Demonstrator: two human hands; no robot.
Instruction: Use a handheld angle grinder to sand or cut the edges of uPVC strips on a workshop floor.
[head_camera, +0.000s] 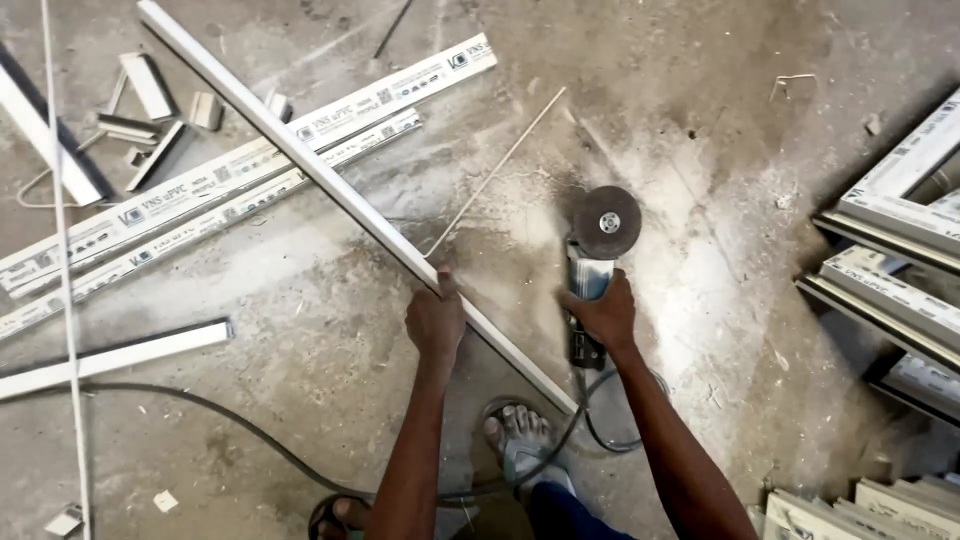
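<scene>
While the left hand (436, 322) grips the white strip (340, 190), the right hand (603, 315) clasps the grinder (592, 270) beside it.

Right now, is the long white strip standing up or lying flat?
Lying flat. The long white strip rests slantwise on the concrete floor, with the left hand pressing it down.

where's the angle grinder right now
In the head view the grinder lies on the floor right of centre, under the right hand, just right of the long white strip.
</scene>
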